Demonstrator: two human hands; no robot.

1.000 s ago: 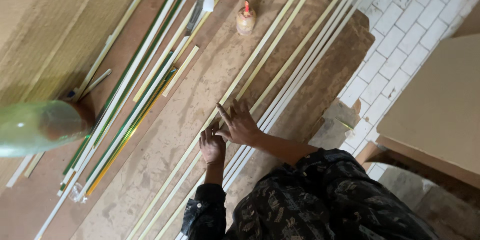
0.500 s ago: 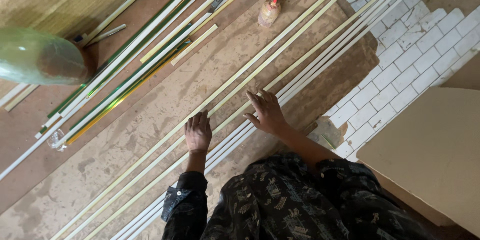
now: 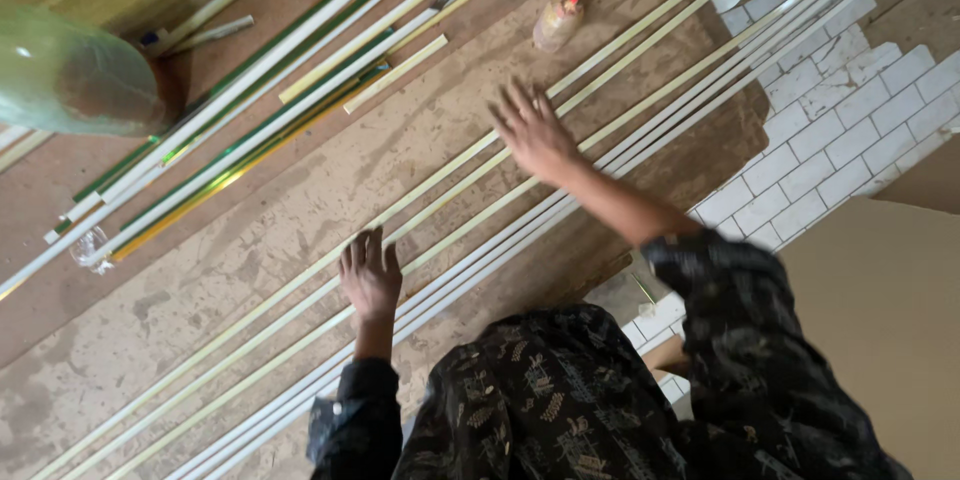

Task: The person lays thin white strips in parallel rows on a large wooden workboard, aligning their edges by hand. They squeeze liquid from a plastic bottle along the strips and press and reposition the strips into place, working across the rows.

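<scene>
My left hand [image 3: 369, 273] lies flat, fingers together, on two long pale yellow strips [image 3: 455, 175] that run diagonally across a dusty brown board [image 3: 300, 200]. Further along the same strips, my right hand [image 3: 532, 130] is spread with its fingers apart, pressing down and holding nothing. Several white strips [image 3: 640, 145] lie parallel just below the yellow ones. A small glue bottle with a red tip [image 3: 558, 20] stands beyond my right hand.
A bundle of green, white and gold strips [image 3: 250, 110] lies at the upper left. A green bottle [image 3: 70, 70] looms blurred at the left edge. White brick-pattern tiles [image 3: 830, 130] are at the right, a tan panel [image 3: 880, 320] at the lower right.
My right hand has slid further along the yellow strips, away from my body, its fingers spreading. My left hand has stayed pressed on the strips. The view has shifted.
</scene>
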